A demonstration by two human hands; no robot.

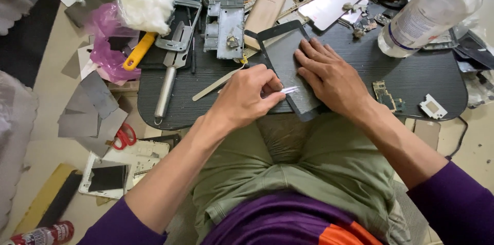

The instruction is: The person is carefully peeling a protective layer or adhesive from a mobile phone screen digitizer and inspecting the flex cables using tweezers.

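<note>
Dark grey touchscreen panel [286, 57], thin and rectangular with rounded corners and a black border, lying flat on the near part of the black work board. Long axis slanted, far end tipped toward the left, near end jutting just past the board's edge over the lap. Pinned under the flat right hand [329, 78], which covers its right side. Slim clear-tipped tool [287, 90], pinched in the fingers of the left hand [246, 96], pointing right, tip touching the panel's lower surface just below the right hand's thumb.
</note>
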